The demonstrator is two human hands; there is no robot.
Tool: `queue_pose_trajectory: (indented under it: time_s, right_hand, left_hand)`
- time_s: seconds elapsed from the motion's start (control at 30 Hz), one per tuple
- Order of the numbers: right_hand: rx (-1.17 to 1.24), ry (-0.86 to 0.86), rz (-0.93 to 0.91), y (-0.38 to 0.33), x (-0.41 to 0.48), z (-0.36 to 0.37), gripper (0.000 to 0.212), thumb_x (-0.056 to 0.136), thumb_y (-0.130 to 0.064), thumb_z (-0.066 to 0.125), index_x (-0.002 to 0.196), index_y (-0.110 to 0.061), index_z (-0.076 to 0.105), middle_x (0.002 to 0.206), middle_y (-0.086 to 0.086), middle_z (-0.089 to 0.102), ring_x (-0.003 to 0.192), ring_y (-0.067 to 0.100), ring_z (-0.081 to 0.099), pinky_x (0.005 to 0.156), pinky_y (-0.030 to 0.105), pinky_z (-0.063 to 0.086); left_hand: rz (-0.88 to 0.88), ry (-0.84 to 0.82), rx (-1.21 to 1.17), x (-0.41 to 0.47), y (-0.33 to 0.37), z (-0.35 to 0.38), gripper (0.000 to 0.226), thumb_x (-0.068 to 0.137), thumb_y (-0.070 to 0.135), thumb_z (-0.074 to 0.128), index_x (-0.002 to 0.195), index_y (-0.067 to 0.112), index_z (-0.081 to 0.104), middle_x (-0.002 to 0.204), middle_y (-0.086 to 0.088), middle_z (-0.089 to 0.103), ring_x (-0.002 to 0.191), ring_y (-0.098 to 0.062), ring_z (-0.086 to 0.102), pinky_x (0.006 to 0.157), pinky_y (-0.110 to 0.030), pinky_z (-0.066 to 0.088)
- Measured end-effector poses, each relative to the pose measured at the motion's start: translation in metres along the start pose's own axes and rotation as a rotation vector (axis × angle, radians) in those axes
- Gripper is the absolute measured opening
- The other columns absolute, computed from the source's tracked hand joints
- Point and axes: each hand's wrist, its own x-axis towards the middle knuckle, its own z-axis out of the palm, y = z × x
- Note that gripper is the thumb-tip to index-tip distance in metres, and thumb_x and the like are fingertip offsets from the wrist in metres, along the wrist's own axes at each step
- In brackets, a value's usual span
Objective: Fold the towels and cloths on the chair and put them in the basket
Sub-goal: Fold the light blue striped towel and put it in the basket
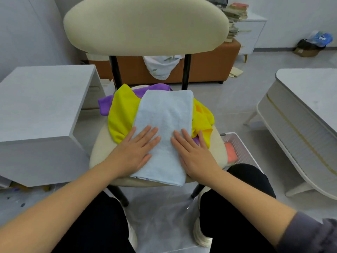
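Since the towel (164,114) lies as a long strip down the chair (145,26), apparently doubled lengthwise already, both hands press on it, probably to smooth it and set the crease before a cross fold. The left hand (135,148) rests palm down on the strip's near part, fingers straight and slightly spread, gripping nothing. The right hand (193,154) lies flat the same way just beside it, not touching it; its outer fingers reach past the towel's edge onto a yellow cloth (202,121). Beyond the fingertips the towel covers a loose heap, a purple cloth (104,105) among it, waiting unfolded. The basket (242,145) stands low, just right of the right hand, with 1 pink cloth (230,152) inside.
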Motion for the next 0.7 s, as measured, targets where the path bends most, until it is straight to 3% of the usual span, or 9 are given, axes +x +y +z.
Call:
queue_pose_trajectory:
  time_s: [0.1,0.23,0.33,0.47,0.57,0.7]
  right_hand:
    - [0.006,0.017,-0.191,0.009,-0.013,-0.004,0.059,0.080,-0.012,0.036,0.138,-0.008,0.046,0.146,0.009,0.043,0.137,0.029,0.035,0.109,0.060,0.017]
    - [0.031,-0.080,-0.356,0.008,-0.022,-0.009,0.073,0.070,-0.014,0.039,0.143,-0.010,0.038,0.153,0.008,0.031,0.144,0.024,0.021,0.114,0.056,0.010]
    - [0.041,-0.129,-0.381,-0.003,-0.022,-0.006,0.078,0.066,-0.023,0.047,0.143,-0.010,0.040,0.153,0.007,0.033,0.144,0.023,0.022,0.115,0.054,0.011]
    - [0.041,-0.062,-0.400,-0.008,-0.020,-0.001,0.068,0.075,-0.018,0.054,0.140,-0.011,0.038,0.148,0.009,0.039,0.139,0.025,0.033,0.115,0.048,0.018]
    - [0.122,0.021,-0.333,-0.007,-0.017,-0.001,0.052,0.088,-0.008,0.042,0.140,-0.010,0.037,0.146,0.011,0.042,0.137,0.028,0.037,0.116,0.043,0.018]
    - [0.128,0.087,-0.286,-0.009,-0.014,0.002,0.044,0.093,-0.009,0.039,0.138,-0.011,0.040,0.143,0.009,0.047,0.134,0.027,0.041,0.112,0.043,0.028]
  left_hand:
    - [0.185,-0.007,-0.035,-0.029,-0.011,-0.003,0.059,0.084,0.016,0.037,0.142,0.012,0.034,0.150,-0.010,0.035,0.144,-0.022,0.021,0.114,-0.044,0.017]
    - [0.188,-0.118,-0.173,-0.051,-0.013,-0.009,0.073,0.086,0.042,0.046,0.150,0.015,0.025,0.158,-0.010,0.017,0.146,-0.020,0.014,0.116,-0.037,0.013]
    - [0.149,-0.138,-0.165,-0.049,-0.006,-0.010,0.086,0.082,0.062,0.047,0.150,0.014,0.023,0.158,-0.010,0.014,0.145,-0.020,0.012,0.116,-0.035,0.009]
    - [0.122,-0.126,-0.183,-0.048,-0.004,-0.012,0.085,0.080,0.057,0.051,0.149,0.015,0.025,0.157,-0.010,0.018,0.145,-0.020,0.015,0.117,-0.034,0.010]
    - [0.111,-0.128,-0.201,-0.047,-0.003,-0.014,0.083,0.079,0.054,0.052,0.148,0.015,0.028,0.156,-0.010,0.021,0.144,-0.019,0.017,0.117,-0.033,0.010]
    - [0.092,-0.091,-0.232,-0.046,-0.002,-0.012,0.082,0.078,0.054,0.053,0.147,0.017,0.030,0.156,-0.007,0.022,0.143,-0.017,0.019,0.117,-0.032,0.011]
